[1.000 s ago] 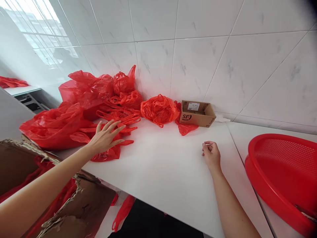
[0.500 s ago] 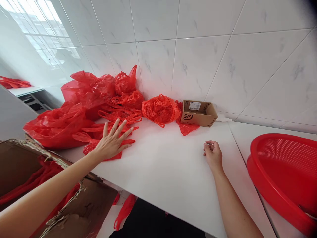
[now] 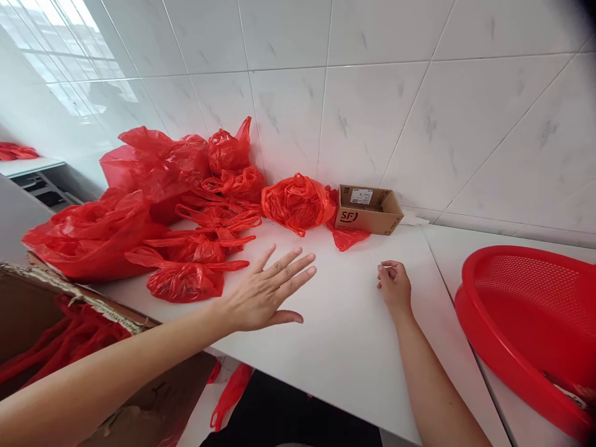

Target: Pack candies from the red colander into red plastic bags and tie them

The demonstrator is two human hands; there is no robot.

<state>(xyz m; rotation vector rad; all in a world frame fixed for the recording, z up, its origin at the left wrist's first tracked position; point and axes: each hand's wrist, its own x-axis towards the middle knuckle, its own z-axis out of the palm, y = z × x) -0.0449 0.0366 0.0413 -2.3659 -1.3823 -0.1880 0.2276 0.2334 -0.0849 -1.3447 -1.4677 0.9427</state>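
Observation:
My left hand [image 3: 265,290] hovers flat over the white counter [image 3: 335,323], fingers spread, holding nothing. Just to its left lies a tied red plastic bag [image 3: 186,279], at the front of a heap of red plastic bags [image 3: 153,186] against the tiled wall. My right hand [image 3: 395,287] rests on the counter with its fingers curled into a loose fist; a thin pale strand may be pinched in it, too small to name. A bunched red bag [image 3: 295,203] lies beside a small open cardboard box [image 3: 367,210] at the wall.
A red plastic colander basket [image 3: 531,329] sits on the counter at the right. A torn cardboard box [image 3: 69,347] with red bags inside stands at the lower left, below the counter edge. Red bags lie on the floor beneath.
My left hand has left the red bag it was pressing and swung right over the bare counter. My right hand has stayed where it was.

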